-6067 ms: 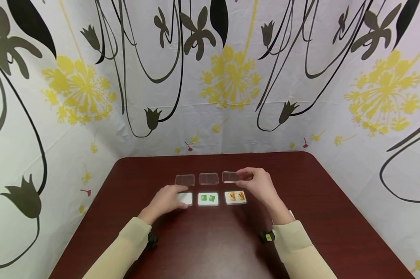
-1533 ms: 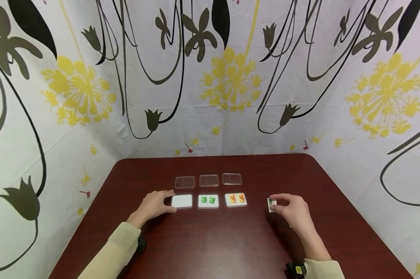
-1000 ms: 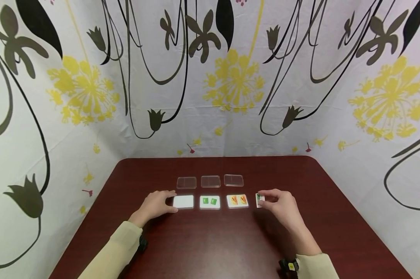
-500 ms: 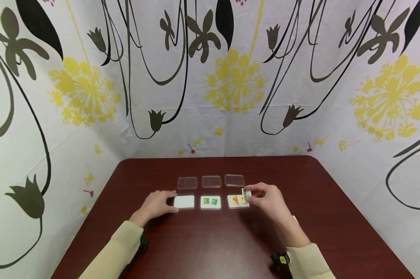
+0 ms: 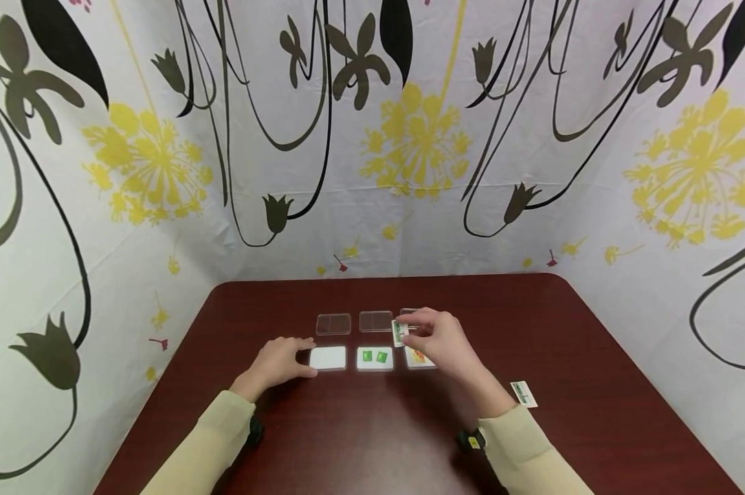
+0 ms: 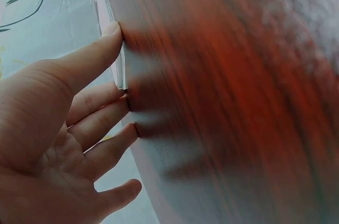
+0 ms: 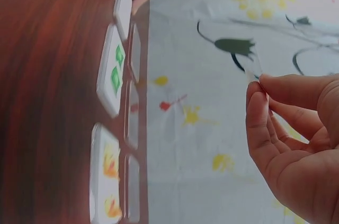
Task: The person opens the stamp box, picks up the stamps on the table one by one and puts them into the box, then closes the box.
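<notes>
My left hand [image 5: 276, 368] holds the left end of a plain white flat case [image 5: 328, 358] on the table, its thumb at the near edge and fingers at the far edge. My right hand [image 5: 447, 347] pinches a small white card with green print [image 5: 399, 334] between thumb and fingertips, raised above the cases. Right of the white case lies one with two green squares [image 5: 375, 358]. Beyond it, a case with orange pictures [image 5: 418, 359] is partly covered by my right hand. In the right wrist view the pinched card is nearly hidden by the fingers.
Behind the cases is a row of clear plastic lids: a left one [image 5: 333, 324], a middle one [image 5: 375, 321] and a right one [image 5: 407, 311] half hidden by my right hand. Another green-printed card [image 5: 524, 394] lies by my right forearm. A patterned curtain [image 5: 372, 234] surrounds the dark red table [image 5: 348, 440].
My right hand has carried the small card from the right side of the table leftward, past the orange-picture case. The second card at right is now uncovered. My left hand stays at the white case.
</notes>
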A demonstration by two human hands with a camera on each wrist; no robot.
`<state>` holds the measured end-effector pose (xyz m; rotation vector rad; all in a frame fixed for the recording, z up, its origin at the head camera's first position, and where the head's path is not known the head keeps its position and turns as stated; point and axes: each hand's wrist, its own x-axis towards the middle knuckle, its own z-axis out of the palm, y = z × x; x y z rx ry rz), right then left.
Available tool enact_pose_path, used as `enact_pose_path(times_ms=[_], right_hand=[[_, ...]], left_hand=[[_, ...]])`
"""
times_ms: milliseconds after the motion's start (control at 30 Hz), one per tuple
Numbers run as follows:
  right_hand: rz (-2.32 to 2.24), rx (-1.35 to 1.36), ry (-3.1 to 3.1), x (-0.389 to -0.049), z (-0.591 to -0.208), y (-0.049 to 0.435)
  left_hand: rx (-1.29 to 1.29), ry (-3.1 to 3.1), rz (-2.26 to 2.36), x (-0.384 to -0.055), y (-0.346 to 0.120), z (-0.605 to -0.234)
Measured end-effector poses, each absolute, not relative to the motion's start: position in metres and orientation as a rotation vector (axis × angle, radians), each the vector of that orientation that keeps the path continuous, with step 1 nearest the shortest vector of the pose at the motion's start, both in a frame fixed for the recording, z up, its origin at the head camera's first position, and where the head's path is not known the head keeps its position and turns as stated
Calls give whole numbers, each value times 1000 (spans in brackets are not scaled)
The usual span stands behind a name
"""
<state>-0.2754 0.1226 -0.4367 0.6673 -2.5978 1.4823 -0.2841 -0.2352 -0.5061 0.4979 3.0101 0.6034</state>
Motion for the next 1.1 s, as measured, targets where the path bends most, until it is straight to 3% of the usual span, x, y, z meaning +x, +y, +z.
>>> enact_pose_path(times_ms=[633,1100], right_hand=[[1322,744,-2725,-301,-447,23],[1165,759,-2846,-317,-481,-11]], left_hand=[[476,3041,516,-289,-233,-504],[459,3037,537,-291,-233,-506]])
